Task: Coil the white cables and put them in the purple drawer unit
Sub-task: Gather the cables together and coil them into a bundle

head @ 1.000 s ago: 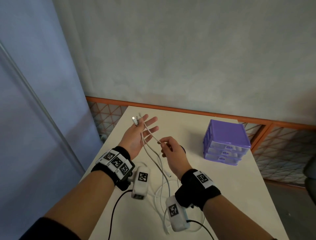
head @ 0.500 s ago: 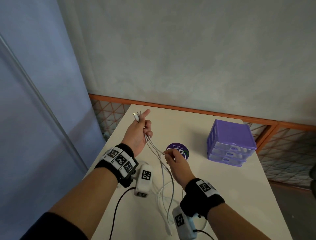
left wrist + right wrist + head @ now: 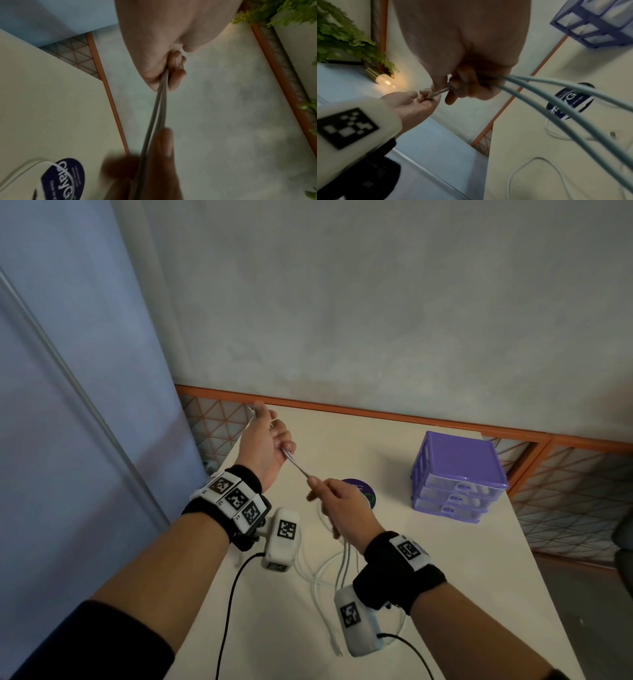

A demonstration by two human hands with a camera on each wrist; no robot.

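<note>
— While the left hand is raised over the table's far left corner, what has it got?
— Fingers curled round the white cables. The right hand pinches the same strands, taut between them; slack loops on the table below.
— And the purple drawer unit?
— Far right, near the edge, drawers closed, bare table between it and the hands.

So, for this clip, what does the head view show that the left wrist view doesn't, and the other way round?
Only the head view shows the purple drawer unit with its drawers closed, both wrist-worn cameras, and slack cable loops lying on the table. Only the left wrist view shows green plant leaves and readable print on the round dark sticker. Both show the left hand gripping the white cables, pulled taut to the right hand, which pinches them.
</note>
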